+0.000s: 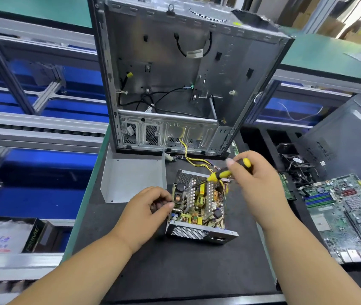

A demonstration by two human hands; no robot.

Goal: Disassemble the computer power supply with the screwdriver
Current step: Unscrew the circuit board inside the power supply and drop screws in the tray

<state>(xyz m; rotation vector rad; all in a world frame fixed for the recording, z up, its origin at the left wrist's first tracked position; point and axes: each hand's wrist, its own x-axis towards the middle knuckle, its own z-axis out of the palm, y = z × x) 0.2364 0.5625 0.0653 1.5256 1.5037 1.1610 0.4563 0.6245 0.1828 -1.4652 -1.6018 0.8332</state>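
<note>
Board screws are in hand—right hand (pixel 255 175) grips the screwdriver (pixel 223 173) over the power supply (pixel 197 208), left hand (pixel 146 208) curled, steadying its side—next, seat the tip squarely.

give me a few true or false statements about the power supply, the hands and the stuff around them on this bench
1. The power supply has its cover off, so its circuit board shows. True.
2. The left hand holds the screwdriver. False: the right hand grips the yellow and black screwdriver; the left hand is at the supply's left side.
3. The screwdriver tip points down into the supply. True.
4. The computer case behind the supply holds a motherboard. False: the case is stripped to a few cables; a motherboard lies on the bench to the right.
5. A bent grey metal cover lies left of the supply. True.
</note>
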